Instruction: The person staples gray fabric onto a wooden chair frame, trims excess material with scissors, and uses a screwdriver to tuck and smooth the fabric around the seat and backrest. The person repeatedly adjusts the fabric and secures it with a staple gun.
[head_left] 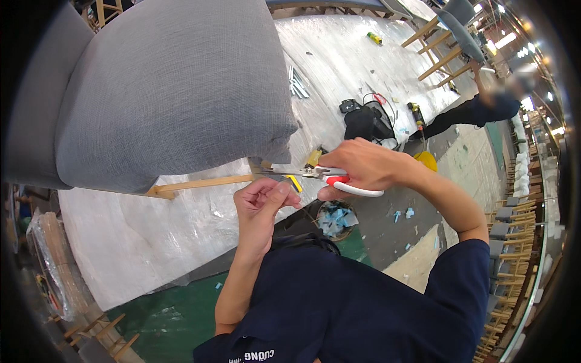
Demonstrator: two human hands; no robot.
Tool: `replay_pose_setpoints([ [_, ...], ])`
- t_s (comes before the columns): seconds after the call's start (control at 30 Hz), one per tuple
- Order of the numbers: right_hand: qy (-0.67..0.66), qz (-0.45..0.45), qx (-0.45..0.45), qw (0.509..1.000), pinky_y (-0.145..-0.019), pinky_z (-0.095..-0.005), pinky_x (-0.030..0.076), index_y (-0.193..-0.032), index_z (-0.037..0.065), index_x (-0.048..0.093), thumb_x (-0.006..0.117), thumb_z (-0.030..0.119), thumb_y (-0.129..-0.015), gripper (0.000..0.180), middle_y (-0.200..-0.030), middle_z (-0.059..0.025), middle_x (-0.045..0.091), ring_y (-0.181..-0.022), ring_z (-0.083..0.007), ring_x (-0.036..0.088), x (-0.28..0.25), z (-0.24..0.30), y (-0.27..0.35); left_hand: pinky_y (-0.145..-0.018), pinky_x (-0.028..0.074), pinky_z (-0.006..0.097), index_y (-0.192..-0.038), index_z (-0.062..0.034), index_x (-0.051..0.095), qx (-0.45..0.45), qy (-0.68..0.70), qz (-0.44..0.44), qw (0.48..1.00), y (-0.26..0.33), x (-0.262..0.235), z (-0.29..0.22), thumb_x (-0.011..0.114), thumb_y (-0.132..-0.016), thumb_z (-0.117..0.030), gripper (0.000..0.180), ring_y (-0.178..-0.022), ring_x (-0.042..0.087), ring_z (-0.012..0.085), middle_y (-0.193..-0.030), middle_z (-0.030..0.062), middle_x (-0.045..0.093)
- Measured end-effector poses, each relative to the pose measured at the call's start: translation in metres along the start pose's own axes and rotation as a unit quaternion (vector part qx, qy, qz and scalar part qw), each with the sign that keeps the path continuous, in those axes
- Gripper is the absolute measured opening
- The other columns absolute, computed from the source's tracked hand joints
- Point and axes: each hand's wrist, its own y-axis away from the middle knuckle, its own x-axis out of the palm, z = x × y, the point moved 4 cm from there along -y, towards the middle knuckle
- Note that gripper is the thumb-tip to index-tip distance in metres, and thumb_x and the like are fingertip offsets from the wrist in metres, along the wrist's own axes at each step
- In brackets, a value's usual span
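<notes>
A grey fabric-covered chair [181, 91] with wooden legs lies on the table at the upper left. My right hand [369, 163] is closed around the handles of red-and-white scissors [360, 192]. Their blades point left, toward the seat's near right corner, just above the fingertips of my left hand. My left hand [257, 212] is closed in a pinch below that corner, beside the wooden leg [209, 183]. Whatever its fingers hold is too small to make out. A yellow-and-black item [294, 183] shows just behind the left fingertips.
Clear plastic sheeting covers the white table [163, 242]. Past my right hand lie a black pouch [362, 124] and a power drill [416, 115]. A bin of blue scraps [337, 219] stands by the table edge. Another person [478, 112] is at the right, near a chair [463, 36].
</notes>
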Motion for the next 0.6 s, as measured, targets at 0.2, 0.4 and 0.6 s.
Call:
replay_pose_setpoints([
  [0.2, -0.075, 0.041, -0.001, 0.996, -0.062, -0.0507, 0.038, -0.068, -0.004, 0.051, 0.063, 0.054, -0.092, 0.064, -0.062, -0.0233, 0.051, -0.065, -0.0436, 0.051, 0.005, 0.001, -0.006, -0.071, 0.06, 0.035, -0.094, 0.0052, 0.066, 0.001, 0.003, -0.019, 1.0, 0.006, -0.011, -0.001, 0.066, -0.095, -0.005, 0.01, -0.074, 0.071, 0.0184, -0.079, 0.0129, 0.07],
  [0.4, -0.056, -0.055, -0.075, 0.994, -0.054, -0.0471, 0.038, -0.071, -0.001, 0.053, 0.067, 0.055, -0.089, 0.06, -0.057, -0.0186, 0.049, -0.056, -0.0421, 0.049, 0.011, -0.007, -0.008, -0.071, 0.06, 0.035, -0.092, 0.0056, 0.067, -0.002, -0.018, -0.018, 1.0, 0.006, -0.007, -0.001, 0.066, -0.095, -0.003, 0.009, -0.072, 0.07, 0.0189, -0.079, 0.0134, 0.07],
  [0.6, -0.149, -0.096, -0.043, 0.983, -0.058, -0.0429, 0.041, -0.08, -0.001, 0.058, 0.072, 0.049, -0.087, 0.053, -0.065, -0.0177, 0.054, -0.061, -0.0361, 0.054, 0.044, -0.041, 0.024, -0.069, 0.055, 0.03, -0.089, 0.0051, 0.064, -0.063, -0.197, 0.011, 0.978, 0.009, 0.002, 0.032, 0.063, -0.097, -0.006, 0.013, -0.071, 0.067, 0.0149, -0.078, 0.0098, 0.067],
])
